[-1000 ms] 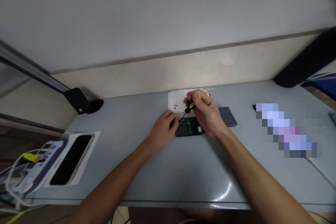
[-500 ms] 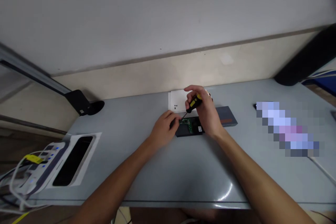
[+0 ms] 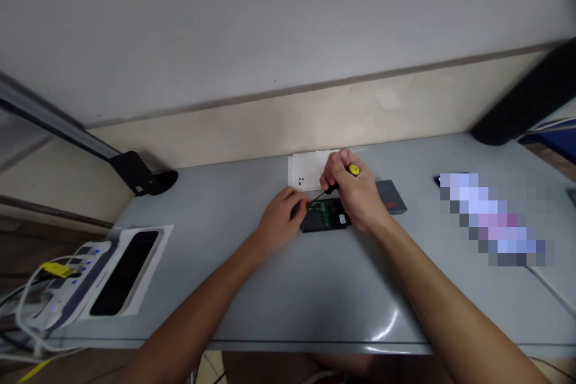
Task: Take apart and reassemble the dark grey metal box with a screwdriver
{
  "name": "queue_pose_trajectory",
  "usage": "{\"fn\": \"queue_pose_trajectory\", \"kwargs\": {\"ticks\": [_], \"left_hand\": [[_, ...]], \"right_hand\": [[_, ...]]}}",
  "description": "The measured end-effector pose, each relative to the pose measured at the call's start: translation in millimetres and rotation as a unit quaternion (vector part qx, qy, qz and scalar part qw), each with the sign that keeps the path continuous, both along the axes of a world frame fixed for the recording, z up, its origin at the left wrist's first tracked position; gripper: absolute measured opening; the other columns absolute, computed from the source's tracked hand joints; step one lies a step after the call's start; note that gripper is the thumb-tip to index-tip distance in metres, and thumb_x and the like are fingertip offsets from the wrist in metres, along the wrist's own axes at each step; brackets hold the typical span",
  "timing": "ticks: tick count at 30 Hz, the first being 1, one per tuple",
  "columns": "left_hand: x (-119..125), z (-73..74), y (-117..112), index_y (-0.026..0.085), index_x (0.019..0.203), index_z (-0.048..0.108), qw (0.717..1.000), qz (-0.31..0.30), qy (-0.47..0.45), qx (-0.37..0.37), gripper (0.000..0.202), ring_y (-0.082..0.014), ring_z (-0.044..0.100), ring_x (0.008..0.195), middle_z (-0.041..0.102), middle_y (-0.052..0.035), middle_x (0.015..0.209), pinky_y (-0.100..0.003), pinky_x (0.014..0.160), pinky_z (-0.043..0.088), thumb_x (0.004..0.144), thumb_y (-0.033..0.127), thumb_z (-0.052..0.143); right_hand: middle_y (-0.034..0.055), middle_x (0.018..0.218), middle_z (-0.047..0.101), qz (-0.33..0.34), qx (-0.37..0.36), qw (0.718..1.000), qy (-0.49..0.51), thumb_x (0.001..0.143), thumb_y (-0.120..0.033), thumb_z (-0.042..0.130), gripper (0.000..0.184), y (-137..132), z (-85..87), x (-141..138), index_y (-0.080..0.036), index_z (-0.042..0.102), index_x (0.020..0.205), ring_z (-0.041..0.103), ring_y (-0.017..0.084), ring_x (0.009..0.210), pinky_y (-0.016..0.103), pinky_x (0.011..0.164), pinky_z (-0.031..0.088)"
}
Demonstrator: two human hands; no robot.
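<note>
In the middle of the desk lies an opened black device [image 3: 315, 222] with a green circuit board showing. My left hand [image 3: 282, 217] grips its left end, fingers bent at the upper left corner. My right hand [image 3: 360, 195] is wrapped around a black and yellow screwdriver [image 3: 354, 170] and covers part of the device's right side. The tilted shaft points down left to the board's upper left corner, close to my left fingertips. What the tip touches is too small to tell. Just behind, several tiny dark pieces, apparently screws [image 3: 300, 180], lie on white paper [image 3: 310, 163].
A flat grey case [image 3: 392, 197] sits right of my right hand. On the left are a phone [image 3: 127, 273] on white paper and a power strip [image 3: 76, 282] with cables. A black stand [image 3: 153, 183] and a black cylinder [image 3: 513, 102] stand at the back; a blurred-out device [image 3: 490, 219] lies right.
My right hand has turned and closed further around the screwdriver, whose yellow end cap now faces me. The shaft leans lower. My left hand and the device stay in place.
</note>
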State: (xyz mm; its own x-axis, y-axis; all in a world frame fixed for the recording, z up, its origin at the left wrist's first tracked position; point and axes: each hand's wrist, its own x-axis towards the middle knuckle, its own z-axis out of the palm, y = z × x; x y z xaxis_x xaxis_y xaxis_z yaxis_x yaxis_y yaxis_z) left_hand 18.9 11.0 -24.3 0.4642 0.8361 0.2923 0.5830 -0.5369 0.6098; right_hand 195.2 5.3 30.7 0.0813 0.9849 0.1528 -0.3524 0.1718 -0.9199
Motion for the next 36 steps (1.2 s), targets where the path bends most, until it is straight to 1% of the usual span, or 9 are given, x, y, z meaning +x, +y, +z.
{"fn": "queue_pose_trajectory", "kwargs": {"ticks": [2,5,9,15,20,25,29,33,36], "left_hand": [[-0.1,0.3,0.2,0.021,0.099,0.07,1.0,0.0,0.003,-0.001,0.024,-0.0192,0.065,0.094,0.067,-0.0047,0.1,-0.034,0.09,0.055,0.1,0.017,0.047],[-0.2,1.0,0.7,0.021,0.098,0.069,1.0,-0.001,0.015,-0.007,0.024,-0.0192,0.064,0.094,0.067,-0.0047,0.099,-0.033,0.088,0.055,0.1,0.016,0.046],[-0.6,0.8,1.2,0.021,0.097,0.068,1.0,-0.006,0.017,-0.009,0.022,-0.0188,0.064,0.092,0.066,-0.0042,0.099,-0.032,0.085,0.054,0.099,0.015,0.047],[-1.5,-1.7,1.8,0.021,0.101,0.069,1.0,-0.008,0.005,-0.005,0.023,-0.0192,0.065,0.094,0.067,-0.0046,0.1,-0.034,0.087,0.054,0.099,0.016,0.047],[-0.7,-0.7,1.9,0.02,0.1,0.069,1.0,-0.013,0.001,0.004,0.024,-0.0197,0.064,0.094,0.066,-0.0052,0.099,-0.035,0.09,0.054,0.101,0.018,0.045],[-0.5,3.1,0.7,0.02,0.095,0.066,1.0,-0.013,0.009,-0.007,0.021,-0.019,0.063,0.09,0.066,-0.0046,0.097,-0.033,0.085,0.053,0.1,0.017,0.045],[-0.5,3.8,0.5,0.02,0.096,0.067,1.0,-0.013,0.01,-0.009,0.022,-0.019,0.063,0.091,0.066,-0.0044,0.097,-0.033,0.084,0.053,0.1,0.017,0.046],[-1.7,0.5,1.5,0.021,0.098,0.069,1.0,-0.009,0.011,-0.013,0.022,-0.0188,0.064,0.093,0.067,-0.0043,0.1,-0.033,0.086,0.054,0.1,0.017,0.047],[-2.8,-3.2,2.7,0.02,0.101,0.07,1.0,-0.013,0.01,-0.01,0.023,-0.0184,0.064,0.092,0.067,-0.0045,0.101,-0.033,0.085,0.054,0.1,0.017,0.047]], "right_hand": [[-0.0065,0.062,0.045,-0.017,0.014,1.0,-0.017,0.076,-0.075,0.074,0.058,0.1,-0.6,-1.6,-0.026,0.043,0.072,0.046,0.012,0.059,0.03,0.062,0.041],[-0.0021,0.07,0.051,0.012,0.021,0.999,0.023,0.084,-0.08,0.061,0.054,-0.7,1.4,-4.0,-0.026,0.062,0.082,0.049,0.014,0.065,0.032,0.066,0.043],[0.0016,0.08,0.057,0.041,0.008,0.998,0.051,0.089,-0.062,0.065,0.038,-1.6,3.6,-3.8,-0.026,0.074,0.085,0.053,0.017,0.076,0.033,0.073,0.046],[-0.0019,0.082,0.06,0.031,-0.009,0.996,0.08,0.065,-0.057,0.09,0.046,-0.2,0.9,1.0,-0.025,0.059,0.072,0.056,0.016,0.08,0.032,0.076,0.045],[-0.0056,0.065,0.048,0.025,-0.009,0.999,0.045,0.081,-0.058,0.081,0.052,0.1,-2.5,-0.9,-0.024,0.044,0.068,0.049,0.012,0.064,0.029,0.067,0.041],[-0.0045,0.071,0.05,0.009,0.024,0.999,0.023,0.088,-0.072,0.064,0.045,0.7,-5.3,-3.7,-0.027,0.059,0.087,0.048,0.013,0.064,0.03,0.066,0.041],[-0.0004,0.08,0.053,0.023,0.011,0.999,0.042,0.093,-0.06,0.058,0.037,0.6,0.9,-2.1,-0.028,0.072,0.104,0.053,0.016,0.073,0.033,0.072,0.046],[0.0005,0.084,0.055,0.018,-0.007,0.999,0.036,0.083,-0.054,0.072,0.027,0.1,2.3,0.5,-0.027,0.07,0.085,0.052,0.017,0.08,0.032,0.075,0.044],[-0.0023,0.077,0.049,0.012,-0.005,0.999,0.032,0.073,-0.057,0.083,0.043,-0.4,0.9,2.0,-0.025,0.055,0.07,0.047,0.015,0.076,0.03,0.071,0.042]]}}
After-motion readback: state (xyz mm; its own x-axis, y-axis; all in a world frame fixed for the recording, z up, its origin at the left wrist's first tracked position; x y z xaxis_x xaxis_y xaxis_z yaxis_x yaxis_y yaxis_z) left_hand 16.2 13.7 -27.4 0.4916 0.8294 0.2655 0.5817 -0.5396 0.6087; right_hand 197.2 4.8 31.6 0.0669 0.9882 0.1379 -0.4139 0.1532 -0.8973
